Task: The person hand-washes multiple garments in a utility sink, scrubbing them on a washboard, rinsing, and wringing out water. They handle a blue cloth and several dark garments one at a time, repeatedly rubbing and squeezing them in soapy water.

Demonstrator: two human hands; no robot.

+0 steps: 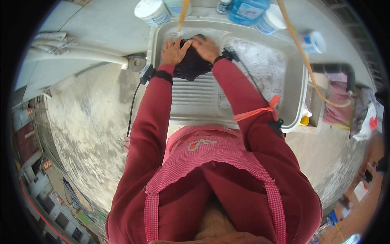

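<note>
A dark, wet-looking cloth (191,65) lies bunched on the ribbed washboard (191,95) moulded into the left side of a pale sink (183,120). My left hand (174,53) rests on the cloth's upper left, fingers spread and pointing away from me. Across the cloth's upper right, my right hand (206,49) has its fingers close together and bent over the fabric; they are slightly blurred. The left thumb comes near the right fingertips. To the right of my right wrist, the sink's basin holds foamy water (260,67).
Above the sink's far edge stand a white tub (152,13), a blue bottle (248,11) and another white tub (271,19). One yellowish hose (298,42) curves down the right side; a second tube (183,14) hangs over the washboard. A white pipe (85,57) runs at left.
</note>
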